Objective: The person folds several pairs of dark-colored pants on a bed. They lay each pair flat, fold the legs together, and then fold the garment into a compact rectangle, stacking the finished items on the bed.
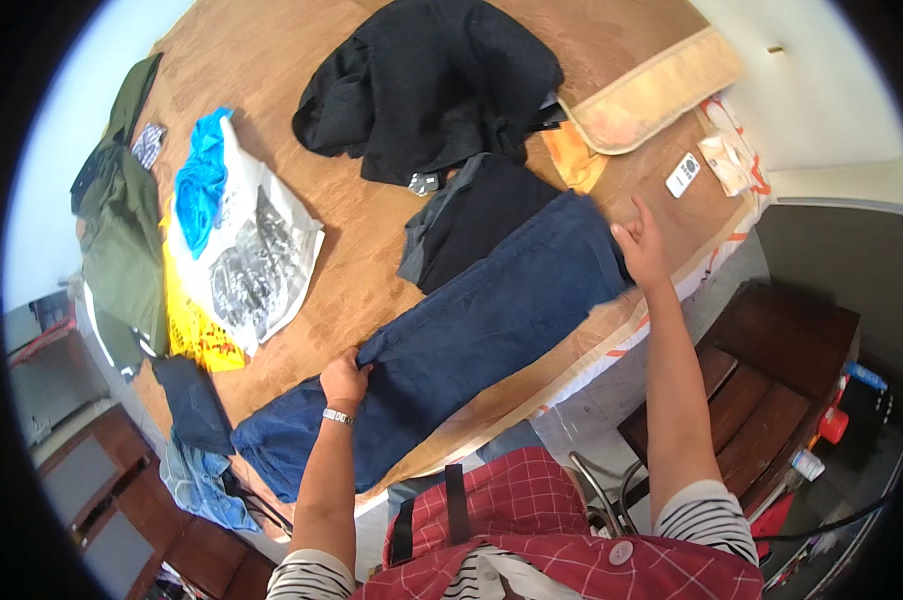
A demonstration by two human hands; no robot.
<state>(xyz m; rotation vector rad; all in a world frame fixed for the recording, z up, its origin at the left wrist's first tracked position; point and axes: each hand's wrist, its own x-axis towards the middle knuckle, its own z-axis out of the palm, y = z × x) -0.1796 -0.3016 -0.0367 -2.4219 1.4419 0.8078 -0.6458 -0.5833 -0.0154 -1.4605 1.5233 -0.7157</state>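
Dark blue trousers (489, 315) lie lengthwise along the near edge of a brown-covered bed, their legs laid together. My left hand (345, 379), with a metal-banded watch at the wrist, grips the trousers' upper edge near the middle. At the right end, my right hand (641, 244) is beside the hem with index finger and thumb apart; whether its lower fingers touch the cloth cannot be told. Just beyond the trousers is a folded black and grey garment (474, 217), and past it a large black garment (436, 90).
White plastic bag (264, 255), blue bag (200, 180) and yellow bag (204, 337) lie left, beside olive clothing (121, 247). Denim (204, 480) hangs at the lower left edge. A phone (682, 175), tissue pack (725, 161) and beige mat (654, 90) lie right. A wooden cabinet (781, 360) stands lower right.
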